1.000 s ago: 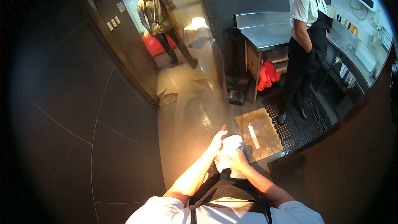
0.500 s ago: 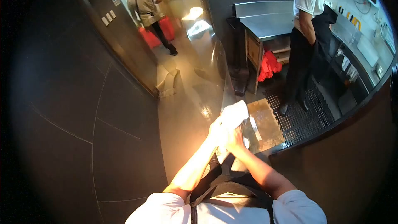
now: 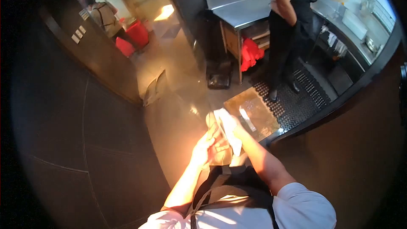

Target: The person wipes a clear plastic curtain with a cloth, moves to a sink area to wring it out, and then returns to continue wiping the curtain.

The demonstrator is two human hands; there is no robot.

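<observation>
A white cloth [image 3: 230, 135] hangs long and narrow in front of my body, with my right hand [image 3: 235, 128] closed around it. Just to its left is my left hand [image 3: 206, 146], palm turned toward the cloth and fingers apart and slightly bent. Bright warm light washes out parts of both hands, so fine detail between them is hard to make out. The fingers of my right hand are partly hidden by the cloth.
A person in a black apron [image 3: 294, 29] stands on a black perforated mat [image 3: 303, 95] beside a steel table [image 3: 243, 8]. A red cloth [image 3: 251, 54] hangs under it. Another person [image 3: 104, 17] is by red containers [image 3: 137, 34] through the doorway. A dark wall [image 3: 51, 123] runs along my left.
My hands, together at the cloth before, have come apart, leaving the cloth in my right hand. The view has shifted right and down. The person in the doorway now bends by the red containers.
</observation>
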